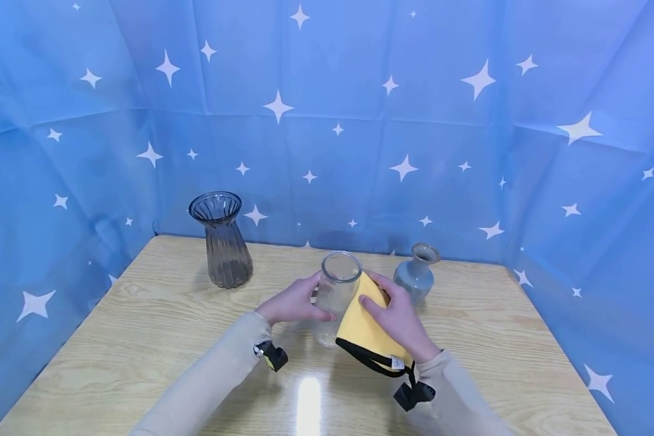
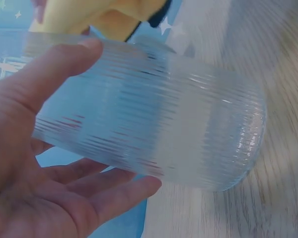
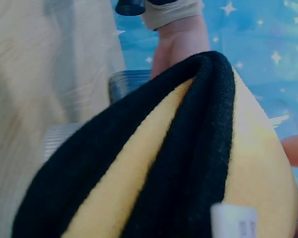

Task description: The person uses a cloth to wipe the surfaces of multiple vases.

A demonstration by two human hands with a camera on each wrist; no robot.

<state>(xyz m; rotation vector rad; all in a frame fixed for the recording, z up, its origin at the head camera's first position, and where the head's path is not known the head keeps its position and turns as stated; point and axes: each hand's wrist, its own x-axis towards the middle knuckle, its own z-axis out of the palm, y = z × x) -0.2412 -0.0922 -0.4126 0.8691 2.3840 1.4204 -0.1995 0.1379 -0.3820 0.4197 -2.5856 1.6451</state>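
Observation:
A clear ribbed glass vase (image 1: 331,303) stands tilted slightly in the middle of the table, held by my left hand (image 1: 294,301). In the left wrist view the thumb lies along one side of the glass vase (image 2: 154,109) and the fingers curl round the other. My right hand (image 1: 398,315) grips a folded yellow cloth (image 1: 362,321) with black edging and a small white label, against the vase's right side. The cloth (image 3: 258,163) fills most of the right wrist view and hides much of the right hand there.
A dark grey fluted glass vase (image 1: 229,254) stands at the back left of the wooden table (image 1: 142,339). At the back right, behind my right hand, is a small blue-grey vase (image 1: 414,277) with a brown rim. A blue star-patterned curtain (image 1: 327,145) surrounds the table.

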